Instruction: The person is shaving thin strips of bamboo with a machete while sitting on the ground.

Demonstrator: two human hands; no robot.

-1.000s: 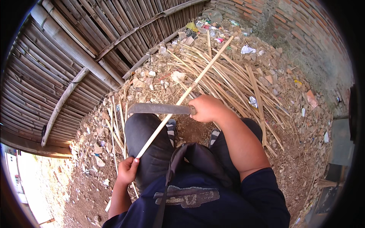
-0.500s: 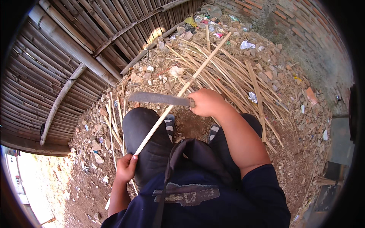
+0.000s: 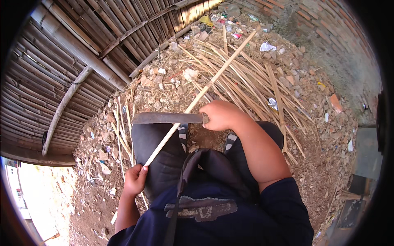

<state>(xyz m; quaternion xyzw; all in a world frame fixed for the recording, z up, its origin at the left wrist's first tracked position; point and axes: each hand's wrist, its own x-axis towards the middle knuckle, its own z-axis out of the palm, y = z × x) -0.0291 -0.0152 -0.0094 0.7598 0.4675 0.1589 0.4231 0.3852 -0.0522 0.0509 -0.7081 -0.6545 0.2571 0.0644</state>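
Note:
My left hand [image 3: 136, 179] is closed round the lower part of a long pale bamboo strip [image 3: 208, 86]. The strip slants up and away to the right, across my left thigh and past my feet. In my right hand [image 3: 220, 115] is the handle of a machete [image 3: 164, 118]. Its broad dark blade points left, lying across the strip above my left knee. The handle is mostly hidden inside my fist.
Ahead lies a heap of split bamboo strips [image 3: 250, 88] on ground strewn with stones and litter. A few more strips [image 3: 122, 133] lie left of my knee. A bamboo wall [image 3: 61, 94] rises at left, a brick wall [image 3: 328, 33] at far right.
The machete and my right hand have come nearer to me, the blade sliding down along the strip. The strip's far end has shifted slightly right and away. My left hand is nearly still.

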